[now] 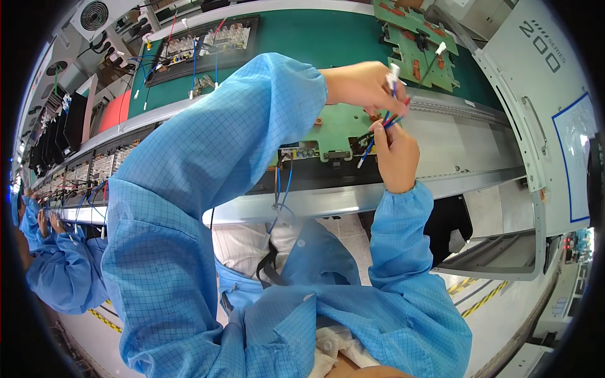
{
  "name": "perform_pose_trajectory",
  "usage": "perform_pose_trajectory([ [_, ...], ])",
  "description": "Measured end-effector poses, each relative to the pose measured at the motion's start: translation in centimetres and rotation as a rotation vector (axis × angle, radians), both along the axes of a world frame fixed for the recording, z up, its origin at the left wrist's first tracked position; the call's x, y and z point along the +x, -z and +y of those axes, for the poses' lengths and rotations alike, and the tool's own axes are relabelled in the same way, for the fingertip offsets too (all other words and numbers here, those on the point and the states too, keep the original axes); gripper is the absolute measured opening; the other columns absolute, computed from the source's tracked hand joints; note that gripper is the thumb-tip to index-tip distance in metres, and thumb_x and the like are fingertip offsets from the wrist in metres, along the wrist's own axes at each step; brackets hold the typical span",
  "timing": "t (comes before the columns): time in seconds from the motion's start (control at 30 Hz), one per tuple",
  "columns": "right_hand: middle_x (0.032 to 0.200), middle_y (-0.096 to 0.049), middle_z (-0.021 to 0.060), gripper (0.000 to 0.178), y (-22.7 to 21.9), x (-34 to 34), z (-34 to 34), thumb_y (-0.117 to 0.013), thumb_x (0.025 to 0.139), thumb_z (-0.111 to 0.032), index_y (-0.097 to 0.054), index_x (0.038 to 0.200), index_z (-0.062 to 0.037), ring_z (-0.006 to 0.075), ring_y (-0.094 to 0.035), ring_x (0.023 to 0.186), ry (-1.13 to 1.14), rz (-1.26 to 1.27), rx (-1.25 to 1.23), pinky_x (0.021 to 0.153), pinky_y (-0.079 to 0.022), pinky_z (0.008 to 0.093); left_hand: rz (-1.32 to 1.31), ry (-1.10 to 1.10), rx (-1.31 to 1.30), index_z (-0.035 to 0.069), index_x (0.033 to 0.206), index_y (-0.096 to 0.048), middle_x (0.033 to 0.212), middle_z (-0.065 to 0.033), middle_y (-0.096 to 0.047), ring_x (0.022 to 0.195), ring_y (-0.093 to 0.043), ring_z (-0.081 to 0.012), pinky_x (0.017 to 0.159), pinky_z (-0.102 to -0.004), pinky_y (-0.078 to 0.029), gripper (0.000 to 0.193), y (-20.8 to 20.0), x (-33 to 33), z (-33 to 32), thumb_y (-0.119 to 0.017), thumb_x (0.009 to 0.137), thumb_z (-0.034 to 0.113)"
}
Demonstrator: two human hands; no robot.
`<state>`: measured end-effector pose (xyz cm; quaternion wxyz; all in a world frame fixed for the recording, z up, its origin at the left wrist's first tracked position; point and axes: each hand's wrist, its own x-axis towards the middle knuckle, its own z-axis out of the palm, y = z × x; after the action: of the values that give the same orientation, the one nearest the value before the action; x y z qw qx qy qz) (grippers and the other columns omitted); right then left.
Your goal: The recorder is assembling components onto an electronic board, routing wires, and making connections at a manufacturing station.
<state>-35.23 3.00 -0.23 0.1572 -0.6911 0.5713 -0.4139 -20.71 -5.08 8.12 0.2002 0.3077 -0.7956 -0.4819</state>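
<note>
Pinching thin blue, red and black wires (389, 121) in the right hand (398, 156), left hand (364, 87) curled at the bundle, its grip too blurred to tell, near a flat green circuit board (337, 123)

The sleeve (161, 208) at left is dark-gridded blue, the upper-centre wires (392, 121) red, blue and black, the mat (315, 38) at top green.

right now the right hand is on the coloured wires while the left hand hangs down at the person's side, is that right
The left hand isn't hanging down: the head view shows it raised at the coloured wires too. The right hand is on them.
</note>
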Motion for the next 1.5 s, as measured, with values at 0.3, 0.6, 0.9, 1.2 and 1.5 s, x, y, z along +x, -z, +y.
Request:
perform_pose_trajectory([
  [0.3, 0.066, -0.059, 0.0049, 0.021, 1.0, -1.1, -0.2, -0.053, 0.092, -0.021, -0.062, 0.087, -0.003, 0.0125, -0.053, 0.057, 0.018, -0.073, -0.056, 0.054, -0.04, 0.0317, -0.233, 0.064, -0.184, 0.004, 0.076, -0.061, 0.056, -0.0028, -0.054, 0.051, -0.051, -0.0125, 0.052, -0.0269, -0.041, 0.032, -0.2, -2.0, 0.1, -0.061, 0.085, 0.034],
  [0.6, 0.069, -0.054, -0.003, 0.014, 0.2, -2.1, -2.2, -0.057, 0.09, -0.011, -0.059, 0.092, 0.0026, 0.0017, -0.044, 0.062, -0.087, -0.28, 0.016, 0.054, -0.034, 0.0198, -0.366, 0.185, -0.314, 0.002, 0.08, -0.062, 0.067, -0.0068, -0.06, 0.062, -0.058, -0.0166, 0.057, -0.0305, -0.045, 0.029, -1.4, -2.3, -1.4, -0.059, 0.086, 0.03],
  [0.9, 0.057, -0.054, 0.0052, 0.018, -0.4, -2.5, -1.7, -0.058, 0.09, -0.017, -0.058, 0.087, 0.0008, 0.0118, -0.051, 0.05, 0.004, -0.134, -0.092, 0.046, -0.038, 0.0283, -0.234, 0.168, -0.266, 0.003, 0.084, -0.061, 0.066, -0.0053, -0.059, 0.06, -0.056, -0.0152, 0.056, -0.0289, -0.044, 0.026, -1.2, -2.5, -0.4, -0.061, 0.084, 0.029],
  [1.2, 0.068, -0.059, 0.0202, 0.023, -1.4, -2.4, 0.1, -0.048, 0.091, -0.025, -0.055, 0.085, -0.0038, 0.0408, -0.056, 0.063, 0.226, 0.369, -0.074, 0.055, -0.041, 0.0487, -0.127, 0.056, -0.151, 0.005, 0.086, -0.057, 0.066, -0.0027, -0.059, 0.057, -0.054, -0.0123, 0.055, -0.0264, -0.044, 0.022, -1.3, -3.2, -0.5, -0.057, 0.088, 0.026],
  [1.5, 0.067, -0.06, 0.0191, 0.021, -1.1, -4.1, -0.8, -0.05, 0.087, -0.022, -0.056, 0.079, -0.0038, 0.0393, -0.058, 0.062, 0.21, 0.631, 0.024, 0.056, -0.044, 0.0496, -0.277, 0.087, -0.129, 0.004, 0.087, -0.059, 0.067, -0.0031, -0.06, 0.058, -0.056, -0.0139, 0.056, -0.0285, -0.046, 0.022, 2.2, -5.4, -3.8, -0.058, 0.088, 0.026],
])
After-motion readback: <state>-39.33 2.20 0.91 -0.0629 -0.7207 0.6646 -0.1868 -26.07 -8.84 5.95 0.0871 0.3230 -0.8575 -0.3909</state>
